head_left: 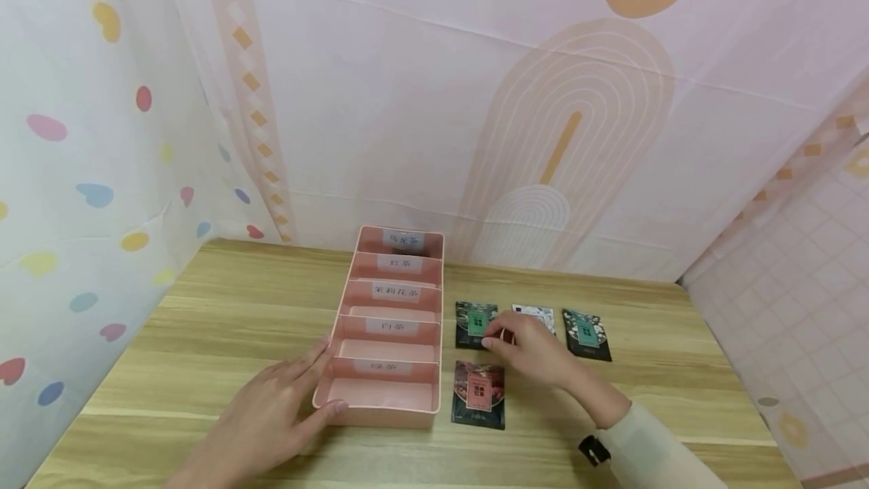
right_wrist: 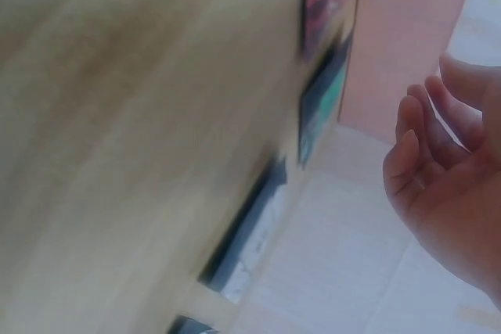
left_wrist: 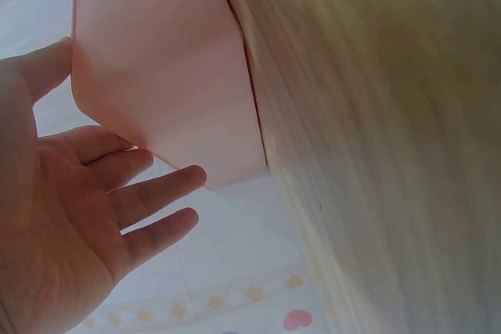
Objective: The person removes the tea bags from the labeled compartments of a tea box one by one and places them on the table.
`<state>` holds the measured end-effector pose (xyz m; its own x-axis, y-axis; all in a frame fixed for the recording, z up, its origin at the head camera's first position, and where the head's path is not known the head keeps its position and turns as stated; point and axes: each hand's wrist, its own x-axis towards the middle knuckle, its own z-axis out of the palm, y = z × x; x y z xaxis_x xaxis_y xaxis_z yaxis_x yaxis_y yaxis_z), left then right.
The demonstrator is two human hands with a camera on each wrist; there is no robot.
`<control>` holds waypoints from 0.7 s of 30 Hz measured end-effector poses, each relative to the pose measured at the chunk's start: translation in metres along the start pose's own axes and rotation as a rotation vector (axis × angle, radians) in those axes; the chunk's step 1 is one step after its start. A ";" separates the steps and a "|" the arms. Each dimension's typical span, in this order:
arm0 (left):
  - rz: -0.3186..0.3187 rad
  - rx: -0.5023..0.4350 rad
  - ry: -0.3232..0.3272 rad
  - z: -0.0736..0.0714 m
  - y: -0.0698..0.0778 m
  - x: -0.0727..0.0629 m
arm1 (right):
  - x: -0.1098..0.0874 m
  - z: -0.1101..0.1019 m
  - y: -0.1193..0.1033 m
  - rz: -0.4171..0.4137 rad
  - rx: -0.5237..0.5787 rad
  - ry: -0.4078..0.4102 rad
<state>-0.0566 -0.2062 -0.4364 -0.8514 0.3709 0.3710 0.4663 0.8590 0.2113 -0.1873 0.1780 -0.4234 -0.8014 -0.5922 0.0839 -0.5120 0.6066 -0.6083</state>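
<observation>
A pink box (head_left: 383, 417) with several compartments in a row, each bearing a white label, stands on the wooden table. My left hand (head_left: 268, 406) touches its near left corner, thumb at the front rim and fingers along the side. In the left wrist view these fingers are spread and fairly straight against the pink wall. My right hand (head_left: 532, 349) hovers over the packets, fingers loosely bent and holding nothing in the right wrist view. Closest to its fingertips lies a dark packet with a green label (head_left: 471, 319). A white-patterned packet (head_left: 532, 313) is partly hidden behind that hand.
Nearer me, right of the box, lies a dark packet with a red label (head_left: 478, 395). Another dark packet with a teal label (head_left: 587, 334) lies farthest right. Something dark (head_left: 410, 252) shows in the box's farthest compartment. A patterned cloth (head_left: 380, 112) hangs behind the table.
</observation>
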 end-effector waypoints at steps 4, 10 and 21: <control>0.005 0.005 0.000 0.000 0.000 0.000 | 0.004 -0.006 -0.004 -0.006 0.017 0.015; 0.001 0.008 0.003 0.001 0.000 -0.002 | 0.009 -0.014 -0.010 -0.024 0.041 0.026; 0.008 0.005 0.006 0.000 0.000 0.000 | 0.026 -0.024 -0.021 -0.062 0.025 0.091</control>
<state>-0.0563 -0.2060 -0.4363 -0.8465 0.3753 0.3777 0.4714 0.8580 0.2040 -0.2047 0.1620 -0.3895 -0.7938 -0.5768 0.1928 -0.5545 0.5563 -0.6189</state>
